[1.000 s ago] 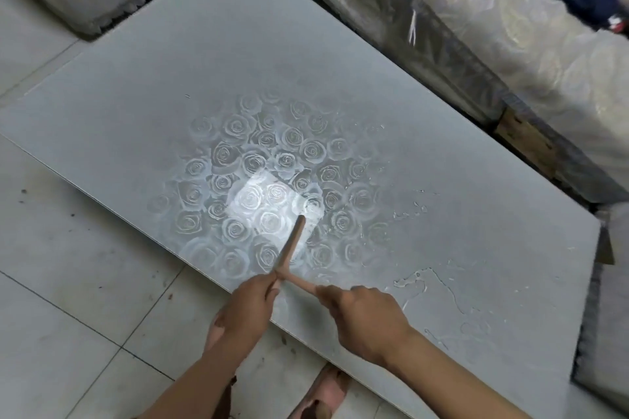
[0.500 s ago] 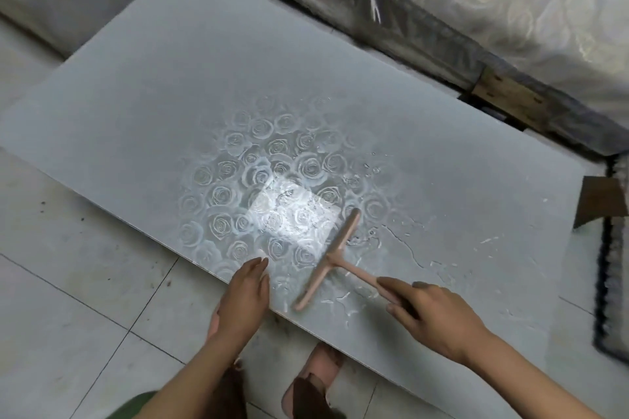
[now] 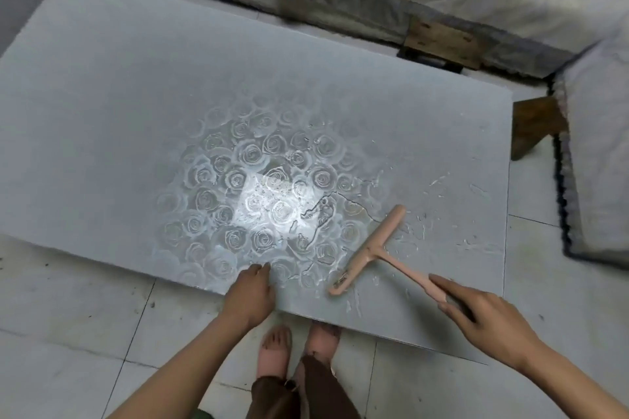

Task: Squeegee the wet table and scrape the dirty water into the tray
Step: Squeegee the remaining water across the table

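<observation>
My right hand (image 3: 490, 320) grips squeegee (image 3: 369, 250) handle, blade flat on wet table (image 3: 102, 78). Left hand (image 3: 250, 292) open, fingers on near edge. Far half bare.

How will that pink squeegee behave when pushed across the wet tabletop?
The squeegee looks like thin rigid plastic, so probably light and stiff. The table is glossy and wet, so it should glide easily. The right hand holds only the handle's end, so the long blade may twist.
</observation>
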